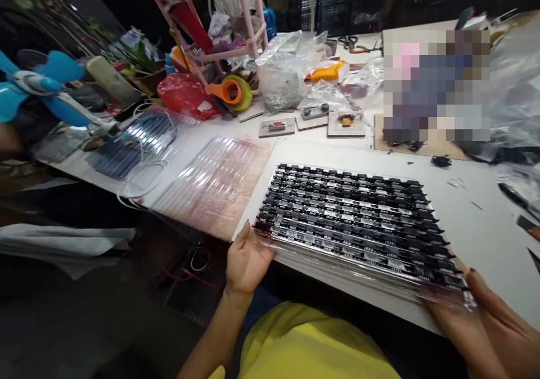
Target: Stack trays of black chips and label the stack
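A clear plastic tray (pixel 337 255) filled with rows of small black connector-like parts (pixel 350 216) is held between my hands over the table's front edge. My left hand (pixel 248 258) grips its near left corner, thumb on the rim and fingers beneath. At the near right corner my right hand (pixel 476 317) holds the tray, its fingers under the see-through plastic. Just left of the tray, a second clear ribbed tray (pixel 211 171) lies on a reddish-brown board (pixel 221 213).
A blue fan (pixel 37 81) and a stack of bluish trays (pixel 130 143) are at left. Behind stand a pink rack (pixel 248 8), plastic bags (pixel 280 75), an orange tape roll (pixel 232 91) and small fixtures (pixel 346 123). Black bits (pixel 441 161) lie to the right.
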Demonstrator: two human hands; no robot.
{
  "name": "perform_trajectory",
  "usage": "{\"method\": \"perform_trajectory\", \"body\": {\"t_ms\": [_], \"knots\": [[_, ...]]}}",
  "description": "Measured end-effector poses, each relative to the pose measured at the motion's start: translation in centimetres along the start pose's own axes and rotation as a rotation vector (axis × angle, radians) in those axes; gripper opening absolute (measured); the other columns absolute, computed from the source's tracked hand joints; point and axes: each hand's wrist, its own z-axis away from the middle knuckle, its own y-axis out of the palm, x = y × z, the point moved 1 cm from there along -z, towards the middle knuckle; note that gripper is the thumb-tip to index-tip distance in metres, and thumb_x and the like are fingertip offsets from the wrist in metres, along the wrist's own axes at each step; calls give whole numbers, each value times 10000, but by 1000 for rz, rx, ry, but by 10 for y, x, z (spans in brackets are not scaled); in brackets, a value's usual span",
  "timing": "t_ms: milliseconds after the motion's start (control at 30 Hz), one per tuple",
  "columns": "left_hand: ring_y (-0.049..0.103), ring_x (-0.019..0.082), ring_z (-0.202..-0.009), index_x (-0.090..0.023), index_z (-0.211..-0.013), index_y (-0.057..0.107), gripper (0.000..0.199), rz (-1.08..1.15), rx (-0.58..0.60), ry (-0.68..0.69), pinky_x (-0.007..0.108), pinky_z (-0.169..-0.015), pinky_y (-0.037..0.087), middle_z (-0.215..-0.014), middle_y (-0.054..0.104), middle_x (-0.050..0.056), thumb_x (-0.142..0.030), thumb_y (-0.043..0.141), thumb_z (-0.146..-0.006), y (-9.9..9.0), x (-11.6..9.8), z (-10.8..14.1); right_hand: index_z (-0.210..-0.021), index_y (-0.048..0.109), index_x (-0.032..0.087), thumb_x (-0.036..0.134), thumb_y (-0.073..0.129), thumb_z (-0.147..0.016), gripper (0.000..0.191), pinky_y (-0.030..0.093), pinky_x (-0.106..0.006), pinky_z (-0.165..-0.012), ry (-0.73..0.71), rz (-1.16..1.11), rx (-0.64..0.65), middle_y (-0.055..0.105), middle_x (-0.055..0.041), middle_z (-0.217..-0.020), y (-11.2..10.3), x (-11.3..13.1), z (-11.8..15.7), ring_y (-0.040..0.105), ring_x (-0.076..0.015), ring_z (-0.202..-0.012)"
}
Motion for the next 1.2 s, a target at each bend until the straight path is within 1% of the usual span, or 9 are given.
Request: {"method": "perform_trajectory", "body": {"t_ms": [133,267,400,533,633,767,833,1033,1200], "knots": [[650,212,-970,-161,-1029,683,428,-5,-3,2,473,-1013,394,-976,722,78,-244,265,-987,-2,-1,1,-1233,587,307,237,406,-889,395,502,-404,-974,-23,12,50,479,24,-1393,-2,-1,4,454,-226,-1265],[634,231,-1017,-143,-960,693,430,-70,57,-63,495,-1017,383,-973,720,94,-271,283,-986,-6,-3,3,-1201,606,295,260,421,-893,361,498,-426,-970,2,11,21,496,1,-1379,1,-2,4,448,-231,-1268],[630,231,-1030,-151,-991,684,425,-93,99,-82,488,-998,409,-1011,713,93,-286,281,-986,-7,-5,3,-1173,618,291,345,454,-902,322,471,-469,-984,3,21,13,508,-15,-1366,4,-5,4,440,-245,-1272],[648,223,-991,-157,-955,697,447,-91,91,-86,457,-958,458,-988,720,82,-279,269,-987,-7,-7,2,-1179,613,294,400,451,-902,338,438,-565,-977,1,15,74,505,-35,-1367,1,-8,6,450,-284,-1259],[650,221,-987,-168,-966,698,448,-97,63,-78,454,-946,473,-1000,719,75,-272,263,-987,-7,-8,1,-1173,616,302,355,453,-899,323,430,-602,-963,5,-10,148,505,-38,-1368,-3,-8,6,471,-298,-1238],[641,228,-1020,-175,-973,701,451,-115,53,-76,451,-943,484,-1050,708,86,-266,259,-984,-5,-8,0,-1120,649,301,308,489,-890,280,429,-570,-983,16,-65,233,569,-38,-1302,-5,-9,3,510,-278,-1203],[621,231,-1066,-193,-1045,684,446,-105,67,-70,461,-958,475,-1116,686,87,-252,246,-984,-5,-8,0,-1078,672,279,313,513,-886,252,425,-556,-994,27,-96,260,618,-44,-1234,-4,-10,1,535,-271,-1174],[565,243,-1154,-273,-1255,563,430,-49,141,-88,502,-989,434,-1236,617,83,-255,232,-981,-8,-8,-5,-1049,686,248,314,514,-913,229,425,-482,-1015,12,-194,359,681,-38,-1113,-3,-12,-4,581,-214,-1111],[551,235,-1168,-357,-1352,431,412,-29,141,-63,506,-973,441,-1263,597,53,-306,275,-974,-8,-7,-8,-1080,676,231,328,503,-930,249,411,-432,-1031,-2,-191,438,673,-41,-1128,-2,-10,-4,583,-196,-1102]]}}
